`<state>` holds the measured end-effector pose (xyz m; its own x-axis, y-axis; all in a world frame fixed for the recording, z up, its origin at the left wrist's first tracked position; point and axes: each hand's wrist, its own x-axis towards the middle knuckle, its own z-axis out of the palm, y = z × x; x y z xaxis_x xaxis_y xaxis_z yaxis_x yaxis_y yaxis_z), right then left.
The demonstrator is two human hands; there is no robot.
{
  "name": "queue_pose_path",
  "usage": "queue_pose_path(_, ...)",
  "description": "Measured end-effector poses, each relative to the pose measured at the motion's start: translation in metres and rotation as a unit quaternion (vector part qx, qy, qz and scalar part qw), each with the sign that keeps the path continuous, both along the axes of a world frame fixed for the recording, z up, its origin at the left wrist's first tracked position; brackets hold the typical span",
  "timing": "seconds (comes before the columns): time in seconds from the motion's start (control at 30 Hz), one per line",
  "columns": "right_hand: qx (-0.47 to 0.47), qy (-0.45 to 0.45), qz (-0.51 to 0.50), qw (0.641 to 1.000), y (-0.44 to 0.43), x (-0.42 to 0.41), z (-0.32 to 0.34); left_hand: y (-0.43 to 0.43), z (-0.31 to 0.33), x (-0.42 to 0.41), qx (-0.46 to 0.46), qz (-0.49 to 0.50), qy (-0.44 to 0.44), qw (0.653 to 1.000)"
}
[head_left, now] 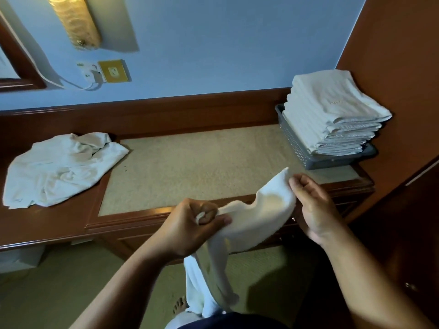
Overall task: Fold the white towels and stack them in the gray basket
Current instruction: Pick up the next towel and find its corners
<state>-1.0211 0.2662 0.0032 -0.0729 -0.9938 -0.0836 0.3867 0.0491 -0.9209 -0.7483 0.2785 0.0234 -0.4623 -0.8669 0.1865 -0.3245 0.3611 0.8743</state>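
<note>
The left grip (192, 224) is clenching a bunched edge of a white towel (261, 222) in front of the worktop (190, 167). The right grip (313, 207) is pinching the towel's opposite upper edge with curled fingers. The towel is spanning the two grips in the air, its lower part hanging toward the floor. A stack of folded towels (332, 115) is sitting in the gray basket (297, 150) at the worktop's right end. A heap of unfolded towels (61, 167) is lying at the left end, well apart from the basket.
</note>
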Motion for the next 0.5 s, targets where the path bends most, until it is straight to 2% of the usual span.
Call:
queue_pose_path(0.13,-0.048,0.068,0.114,0.990,0.008,0.003,0.025,-0.004,0.007,-0.005,0.001,-0.001,0.012,1.000)
queue_pose_path(0.27,-0.067,0.146,0.168,0.973,0.019,0.003,0.048,-0.012,0.018,0.001,0.030,0.036,0.084,0.995)
queue_pose_path(0.37,-0.070,0.251,0.229,0.938,0.025,0.008,0.059,-0.017,0.022,0.008,0.045,0.061,0.125,0.989)
queue_pose_path(0.43,-0.067,0.312,0.284,0.904,0.030,0.014,0.061,-0.021,0.026,0.011,0.023,0.065,0.096,0.993)
queue_pose_path(0.5,-0.071,0.349,0.307,0.883,0.035,0.020,0.063,-0.022,0.031,0.011,-0.006,0.094,0.002,0.996)
